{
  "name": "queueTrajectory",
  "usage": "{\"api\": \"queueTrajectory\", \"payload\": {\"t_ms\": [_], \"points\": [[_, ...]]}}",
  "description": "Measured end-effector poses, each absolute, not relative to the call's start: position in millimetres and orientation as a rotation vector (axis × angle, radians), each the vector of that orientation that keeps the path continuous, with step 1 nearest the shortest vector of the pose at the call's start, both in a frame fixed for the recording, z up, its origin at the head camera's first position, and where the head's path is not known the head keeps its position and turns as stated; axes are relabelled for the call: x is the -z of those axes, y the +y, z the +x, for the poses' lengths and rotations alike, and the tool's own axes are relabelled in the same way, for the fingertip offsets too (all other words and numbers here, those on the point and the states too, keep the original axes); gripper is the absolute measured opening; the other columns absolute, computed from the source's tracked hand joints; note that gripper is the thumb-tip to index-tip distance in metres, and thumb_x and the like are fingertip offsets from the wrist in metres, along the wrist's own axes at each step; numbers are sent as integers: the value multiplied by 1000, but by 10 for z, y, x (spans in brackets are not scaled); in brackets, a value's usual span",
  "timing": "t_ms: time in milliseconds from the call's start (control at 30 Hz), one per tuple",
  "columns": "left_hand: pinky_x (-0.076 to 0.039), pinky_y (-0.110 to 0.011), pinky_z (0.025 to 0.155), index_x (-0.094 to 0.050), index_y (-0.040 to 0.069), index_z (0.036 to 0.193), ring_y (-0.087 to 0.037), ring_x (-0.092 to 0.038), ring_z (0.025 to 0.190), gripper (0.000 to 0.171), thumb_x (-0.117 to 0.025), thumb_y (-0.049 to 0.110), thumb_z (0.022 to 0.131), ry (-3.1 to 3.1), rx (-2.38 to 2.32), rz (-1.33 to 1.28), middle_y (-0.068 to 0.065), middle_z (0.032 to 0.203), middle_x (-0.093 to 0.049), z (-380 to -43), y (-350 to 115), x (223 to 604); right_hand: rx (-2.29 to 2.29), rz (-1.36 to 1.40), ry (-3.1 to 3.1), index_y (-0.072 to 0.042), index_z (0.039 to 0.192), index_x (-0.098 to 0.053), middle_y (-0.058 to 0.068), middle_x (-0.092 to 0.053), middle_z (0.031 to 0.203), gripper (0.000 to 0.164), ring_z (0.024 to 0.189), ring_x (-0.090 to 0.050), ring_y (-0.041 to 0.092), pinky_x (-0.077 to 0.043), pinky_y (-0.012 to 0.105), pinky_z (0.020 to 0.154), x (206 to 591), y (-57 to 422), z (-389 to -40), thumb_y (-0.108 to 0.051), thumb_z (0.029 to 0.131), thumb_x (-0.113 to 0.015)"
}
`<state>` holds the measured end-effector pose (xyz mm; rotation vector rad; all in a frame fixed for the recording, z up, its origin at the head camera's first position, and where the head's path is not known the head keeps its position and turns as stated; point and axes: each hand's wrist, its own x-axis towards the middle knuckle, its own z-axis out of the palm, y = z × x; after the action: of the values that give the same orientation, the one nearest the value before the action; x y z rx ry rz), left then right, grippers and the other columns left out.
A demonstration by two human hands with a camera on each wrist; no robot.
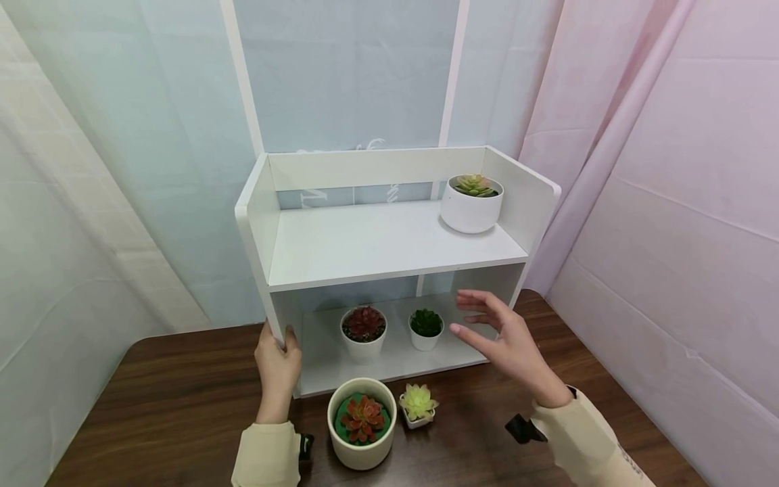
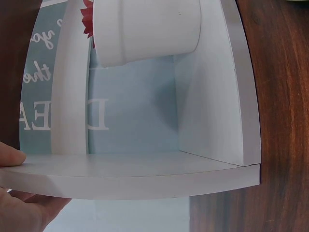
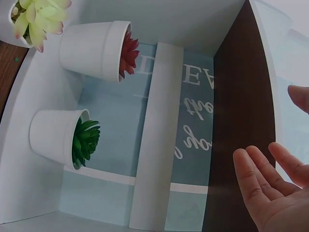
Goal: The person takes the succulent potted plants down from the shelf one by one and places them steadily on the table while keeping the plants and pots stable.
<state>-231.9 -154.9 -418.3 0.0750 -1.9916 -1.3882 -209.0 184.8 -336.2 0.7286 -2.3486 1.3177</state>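
My left hand [image 1: 277, 365] grips the left side panel of a white two-tier shelf [image 1: 371, 240], thumb on one face and fingers on the other. My right hand [image 1: 506, 341] is held in front of the lower tier's right part, fingers spread and holding nothing. On the lower tier, a dark red succulent in a white pot [image 1: 364, 348] stands left of a small green succulent in a white pot [image 1: 424, 342]. A larger white pot with a pale green succulent [image 1: 470, 210] sits at the right of the upper tier.
In front of the shelf, a cream pot with an orange-red succulent [image 1: 360, 454] and a small square pot with a yellow-green succulent [image 1: 418, 406] stand on the dark wooden table [image 1: 176, 399]. Pale curtains [image 1: 353, 74] hang behind and at both sides.
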Motion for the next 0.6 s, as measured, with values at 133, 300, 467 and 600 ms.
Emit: {"api": "queueTrajectory", "payload": {"t_ms": [133,300,467,600], "points": [[-48,-66,78,-53,-13,123,-53,-56,108,33,-48,-7,92,-1994,1376,77,-35,118,-58,-2316,-1551,4177,-1322,725,-2335,-9,129,-54,9,-61,123,48,112,-59,21,-51,23,88,3328,1857,-2098,-4,85,-71],[-47,-66,78,-53,-13,123,-53,-56,107,32,-48,-7,92,-1995,1380,87,-36,118,-58,-2307,-1547,4174,-1335,712,-2320,-9,130,-54,9,-61,123,48,111,-59,17,-51,22,88,3269,1872,-2101,-3,85,-71],[-47,-66,79,-52,-12,124,-53,-56,108,33,-48,-7,92,-1995,1385,90,-36,118,-58,-2308,-1545,4174,-1332,711,-2309,-8,130,-54,9,-61,124,49,112,-58,14,-50,21,88,3224,1884,-2104,-2,85,-70],[-47,-66,79,-52,-12,124,-53,-56,108,33,-48,-7,92,-1999,1393,93,-36,118,-58,-2308,-1543,4166,-1334,701,-2301,-4,130,-53,10,-60,124,49,112,-58,12,-50,20,88,3191,1888,-2114,-2,85,-70]]}}
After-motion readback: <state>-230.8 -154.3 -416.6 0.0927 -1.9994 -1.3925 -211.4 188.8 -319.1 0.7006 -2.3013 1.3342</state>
